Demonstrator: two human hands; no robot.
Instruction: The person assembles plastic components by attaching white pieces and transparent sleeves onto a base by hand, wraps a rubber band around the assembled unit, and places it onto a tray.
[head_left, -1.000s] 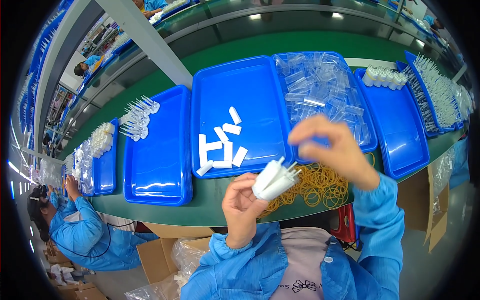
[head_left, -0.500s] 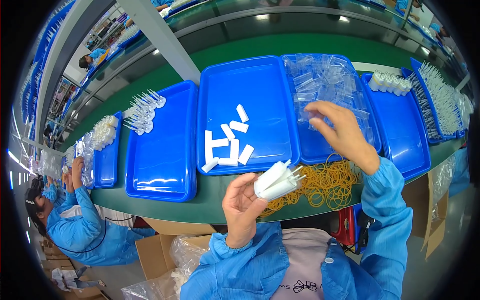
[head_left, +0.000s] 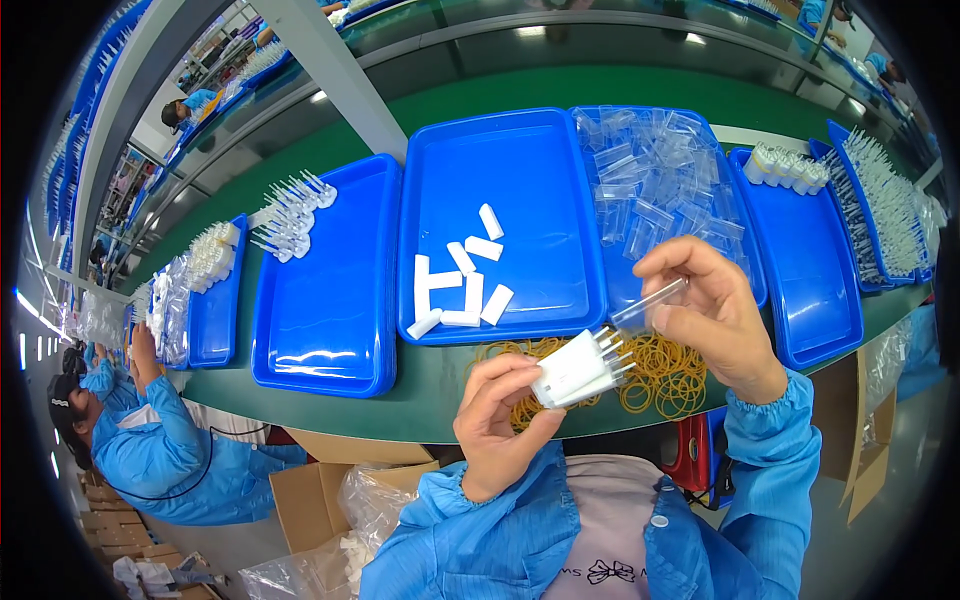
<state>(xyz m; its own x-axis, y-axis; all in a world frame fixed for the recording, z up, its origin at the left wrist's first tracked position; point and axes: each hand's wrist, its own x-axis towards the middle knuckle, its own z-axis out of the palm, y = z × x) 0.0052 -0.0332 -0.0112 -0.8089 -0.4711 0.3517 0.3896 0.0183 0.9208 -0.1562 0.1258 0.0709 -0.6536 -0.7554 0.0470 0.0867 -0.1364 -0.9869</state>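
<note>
My left hand is raised in front of my chest, just over the near edge of the green counter. Its grip is pressed around a bundle of white plug-like parts, thumb on the near side and fingers on the far side; thin prongs project from the bundle's right end.

My right hand is up beside it, to the right. Its grip pinches a small clear plastic bag between thumb and fingertips. The bag's lower end is touching or just beside the prongs of the bundle; I cannot tell which.

Directly below both hands, a loose heap of yellow rubber bands lies on the counter.

Beyond the hands, a row of blue trays sits on the counter:
- The middle tray holds a scatter of small white blocks near its front left corner.
- The tray to its right is filled with clear bags.
- The tray to its left carries white pieces at its far edge.

At far left, another person in blue sleeves works at the same counter.
</note>
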